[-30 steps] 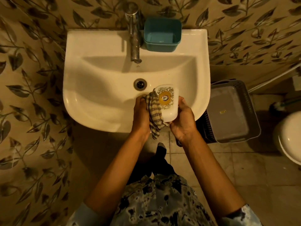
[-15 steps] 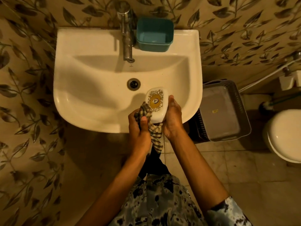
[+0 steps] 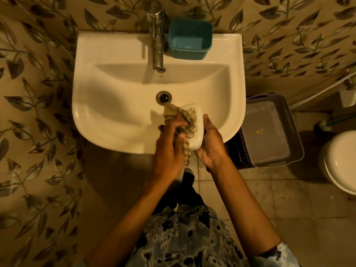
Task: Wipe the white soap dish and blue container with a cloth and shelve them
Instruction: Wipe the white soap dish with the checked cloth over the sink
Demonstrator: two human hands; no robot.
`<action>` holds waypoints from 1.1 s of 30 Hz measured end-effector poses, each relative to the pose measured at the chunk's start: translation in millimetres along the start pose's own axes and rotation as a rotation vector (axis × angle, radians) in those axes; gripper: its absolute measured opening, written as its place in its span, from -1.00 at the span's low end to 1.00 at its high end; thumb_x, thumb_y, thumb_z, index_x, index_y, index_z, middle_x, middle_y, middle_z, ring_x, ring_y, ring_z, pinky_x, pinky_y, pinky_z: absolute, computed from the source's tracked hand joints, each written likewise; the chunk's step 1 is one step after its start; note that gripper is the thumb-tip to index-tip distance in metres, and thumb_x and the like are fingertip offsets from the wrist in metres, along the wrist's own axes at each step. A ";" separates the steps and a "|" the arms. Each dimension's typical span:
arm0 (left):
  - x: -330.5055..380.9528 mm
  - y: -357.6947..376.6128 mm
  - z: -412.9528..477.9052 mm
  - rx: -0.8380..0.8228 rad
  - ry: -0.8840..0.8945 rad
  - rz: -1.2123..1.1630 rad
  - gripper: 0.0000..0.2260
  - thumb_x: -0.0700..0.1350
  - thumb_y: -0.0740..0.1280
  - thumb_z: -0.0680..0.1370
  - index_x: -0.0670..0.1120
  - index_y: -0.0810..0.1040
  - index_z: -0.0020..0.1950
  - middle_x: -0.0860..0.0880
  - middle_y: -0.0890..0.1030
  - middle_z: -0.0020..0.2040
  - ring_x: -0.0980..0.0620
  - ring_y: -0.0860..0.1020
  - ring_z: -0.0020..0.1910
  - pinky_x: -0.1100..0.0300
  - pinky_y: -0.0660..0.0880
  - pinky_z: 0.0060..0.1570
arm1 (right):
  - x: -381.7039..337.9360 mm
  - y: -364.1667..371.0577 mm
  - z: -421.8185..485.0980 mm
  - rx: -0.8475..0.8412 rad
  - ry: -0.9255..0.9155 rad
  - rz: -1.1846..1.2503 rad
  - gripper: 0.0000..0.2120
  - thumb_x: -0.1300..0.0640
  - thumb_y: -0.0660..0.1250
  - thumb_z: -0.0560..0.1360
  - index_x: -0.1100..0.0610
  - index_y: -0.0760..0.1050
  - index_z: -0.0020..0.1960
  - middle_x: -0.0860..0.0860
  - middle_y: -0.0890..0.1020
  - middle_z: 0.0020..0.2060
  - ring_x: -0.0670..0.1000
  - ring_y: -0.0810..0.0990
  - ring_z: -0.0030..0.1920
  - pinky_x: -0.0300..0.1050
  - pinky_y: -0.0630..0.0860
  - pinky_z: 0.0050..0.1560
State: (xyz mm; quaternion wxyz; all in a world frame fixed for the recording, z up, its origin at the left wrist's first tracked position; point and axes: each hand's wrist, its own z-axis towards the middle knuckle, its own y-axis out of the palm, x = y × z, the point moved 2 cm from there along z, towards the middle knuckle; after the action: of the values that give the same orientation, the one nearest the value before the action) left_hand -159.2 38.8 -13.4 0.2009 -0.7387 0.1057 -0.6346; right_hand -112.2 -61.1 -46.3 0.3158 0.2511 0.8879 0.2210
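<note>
Soap dish (image 3: 196, 130) sat in the right hand (image 3: 211, 145), fingers curled under its near end and thumb along its right edge, firm grasp. Dish was white with a gold pattern on top, held tilted over the front right part of the sink (image 3: 119, 120), not touching the basin as far as could be seen.

Left hand (image 3: 169, 149) was closed around a checked cloth (image 3: 174, 114), bunched in the fist. Cloth was pressed against the left side and top of the dish, directly across from the right-hand grasp. One corner stuck out beyond the fingers toward the drain (image 3: 164, 96); another strip hung down below the fist, just left of the dish's near end. Left hand was motion-blurred, so exact finger placement was unclear.

Blue container (image 3: 190, 40) stood upright on the back ledge of the sink, well beyond both hands, touching or just right of the tap (image 3: 157, 45); could not tell which. It looked empty.

Right of the right hand, beside the sink, a grey basket (image 3: 269, 132) sat lower down near the floor. Farther right, part of a white toilet (image 3: 341, 162) was at the frame edge.
</note>
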 end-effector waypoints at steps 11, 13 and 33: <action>-6.3 -0.9 62.9 -0.029 0.055 0.141 -0.77 -0.21 0.16 0.60 -0.09 0.46 0.23 -0.06 0.57 0.17 -0.02 0.55 0.15 0.20 0.53 0.12 | 6.2 -4.8 -10.5 -0.035 -0.013 -0.090 -0.68 0.07 0.07 0.65 0.22 0.42 0.27 0.26 0.57 0.12 0.19 0.56 0.10 0.21 0.46 0.25; -13.0 2.1 46.5 0.017 0.002 0.109 -0.79 -0.15 0.14 0.61 -0.08 0.44 0.23 -0.08 0.58 0.13 -0.04 0.58 0.08 0.17 0.57 0.00 | -0.7 -4.0 -11.9 -0.036 -0.044 -0.025 -0.64 0.06 0.04 0.64 0.23 0.40 0.31 0.25 0.57 0.11 0.17 0.58 0.09 0.14 0.52 0.17; -1.5 18.8 24.7 0.103 -0.074 0.028 -0.83 -0.23 0.15 0.61 -0.16 0.46 0.17 0.01 0.55 0.03 0.17 0.56 -0.04 0.58 0.42 -0.17 | -19.9 -1.9 3.9 0.016 -0.043 0.056 -0.57 -0.01 0.00 0.65 0.25 0.36 0.36 0.28 0.57 0.19 0.21 0.60 0.13 0.15 0.56 0.16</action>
State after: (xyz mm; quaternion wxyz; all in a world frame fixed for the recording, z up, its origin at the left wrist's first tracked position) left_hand -133.4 26.5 -25.6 0.2513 -0.7487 0.0758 -0.6087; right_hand -96.8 -73.3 -41.1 0.3268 0.2831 0.8751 0.2173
